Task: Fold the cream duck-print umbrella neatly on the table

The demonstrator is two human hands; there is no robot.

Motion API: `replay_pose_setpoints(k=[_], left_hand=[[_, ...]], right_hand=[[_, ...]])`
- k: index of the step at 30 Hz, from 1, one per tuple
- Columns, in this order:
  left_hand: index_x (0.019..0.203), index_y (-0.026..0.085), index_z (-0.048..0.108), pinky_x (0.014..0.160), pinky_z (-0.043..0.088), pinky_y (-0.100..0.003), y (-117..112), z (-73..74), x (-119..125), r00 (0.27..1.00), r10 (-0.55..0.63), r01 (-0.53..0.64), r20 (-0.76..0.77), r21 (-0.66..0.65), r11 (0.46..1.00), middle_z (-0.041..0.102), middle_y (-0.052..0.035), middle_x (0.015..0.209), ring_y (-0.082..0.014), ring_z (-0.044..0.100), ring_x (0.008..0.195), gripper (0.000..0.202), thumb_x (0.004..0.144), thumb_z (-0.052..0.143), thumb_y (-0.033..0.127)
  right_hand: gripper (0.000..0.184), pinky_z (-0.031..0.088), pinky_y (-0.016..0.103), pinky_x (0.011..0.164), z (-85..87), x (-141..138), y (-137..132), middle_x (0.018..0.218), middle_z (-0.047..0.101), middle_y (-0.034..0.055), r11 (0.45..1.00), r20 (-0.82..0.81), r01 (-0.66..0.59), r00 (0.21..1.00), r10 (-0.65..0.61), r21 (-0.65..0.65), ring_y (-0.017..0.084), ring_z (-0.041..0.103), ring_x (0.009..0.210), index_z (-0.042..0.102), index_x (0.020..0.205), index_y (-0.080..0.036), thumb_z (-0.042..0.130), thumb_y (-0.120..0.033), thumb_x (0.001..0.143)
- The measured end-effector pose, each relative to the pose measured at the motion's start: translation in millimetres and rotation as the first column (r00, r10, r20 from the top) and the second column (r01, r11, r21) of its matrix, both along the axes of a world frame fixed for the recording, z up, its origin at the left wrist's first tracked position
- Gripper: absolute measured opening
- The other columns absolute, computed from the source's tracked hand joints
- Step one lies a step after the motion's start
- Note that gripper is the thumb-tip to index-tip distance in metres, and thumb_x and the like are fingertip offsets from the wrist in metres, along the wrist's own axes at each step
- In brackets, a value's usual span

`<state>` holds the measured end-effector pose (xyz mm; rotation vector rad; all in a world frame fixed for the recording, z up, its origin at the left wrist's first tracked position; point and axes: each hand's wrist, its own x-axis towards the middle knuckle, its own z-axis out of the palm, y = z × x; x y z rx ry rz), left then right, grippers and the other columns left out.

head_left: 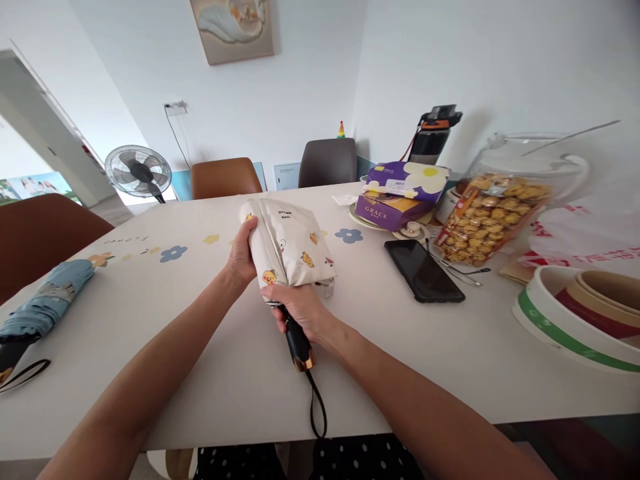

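A folded cream umbrella (290, 243) printed with small yellow chicks lies over the middle of the white table (210, 373). My left hand (243, 257) is wrapped round the left side of its folded canopy. My right hand (297, 308) grips the lower end of the canopy where the black handle (299, 347) begins. The handle has a gold end and a black wrist loop (317, 410) that hangs toward the table's front edge.
A folded blue umbrella (45, 303) lies at the table's left edge. A black phone (424, 271), a purple box (397, 200), a snack jar (495, 213) and stacked paper bowls (580, 310) fill the right side. Chairs and a fan (139, 171) stand behind.
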<state>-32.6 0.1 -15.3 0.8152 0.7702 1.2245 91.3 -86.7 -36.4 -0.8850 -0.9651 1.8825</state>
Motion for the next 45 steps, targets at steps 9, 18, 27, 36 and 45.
replay_pose_setpoints(k=[9,18,27,36,45], left_hand=[[0.105,0.021,0.056,0.092,0.040,-0.033,-1.1,6.6,4.5,0.767,0.421,-0.160,-0.485,0.490,0.857,0.059,-0.0062,0.112,-0.0198,0.050,0.111,0.035,0.071,0.060,0.026],[0.074,0.024,0.067,0.092,0.038,-0.037,4.0,14.1,88.2,0.347,0.048,0.634,-0.937,0.272,0.724,0.065,-0.0030,0.084,-0.0256,0.056,0.097,0.023,0.060,0.060,0.007],[0.056,0.023,0.061,0.091,0.038,-0.035,14.0,3.7,99.6,0.321,0.244,0.582,-0.915,0.394,0.712,0.063,-0.0038,0.079,-0.0257,0.049,0.102,0.017,0.064,0.057,0.009],[0.084,0.023,0.064,0.057,0.044,-0.022,-25.0,30.2,39.3,0.631,0.463,0.023,-0.623,0.611,0.792,0.063,0.0004,0.077,-0.0126,0.057,0.065,0.019,0.074,0.052,0.015],[0.067,0.018,0.058,0.046,0.045,-0.021,-35.3,-1.5,-38.9,0.586,0.673,-0.298,-0.452,0.651,0.698,0.056,0.0019,0.068,-0.0076,0.053,0.049,0.025,0.059,0.038,0.006]], right_hand=[[0.016,0.037,0.017,0.031,-6.9,4.4,11.8,0.058,0.043,-0.0049,0.968,-0.092,0.017,0.995,-0.041,-0.250,0.004,0.039,0.040,0.049,0.071,-0.014,0.065,-0.016,0.067],[0.014,0.037,0.018,0.034,-9.7,4.8,10.0,0.062,0.045,-0.0034,0.966,-0.150,-0.081,0.988,0.045,-0.244,0.004,0.040,0.042,0.050,0.073,-0.015,0.062,-0.013,0.067],[0.014,0.035,0.018,0.032,-3.6,6.2,10.0,0.056,0.043,-0.0046,0.958,-0.107,-0.073,0.993,0.045,-0.277,0.005,0.040,0.040,0.047,0.069,-0.015,0.056,-0.005,0.066],[0.020,0.035,0.017,0.032,-3.6,6.8,12.3,0.059,0.046,-0.0048,0.951,-0.125,-0.097,0.990,0.062,-0.295,0.004,0.039,0.040,0.049,0.075,-0.014,0.067,-0.013,0.066],[0.017,0.035,0.016,0.032,-3.4,10.0,13.3,0.060,0.044,-0.0048,0.947,-0.114,-0.102,0.991,0.070,-0.304,0.003,0.037,0.040,0.053,0.078,-0.014,0.066,-0.014,0.068]])
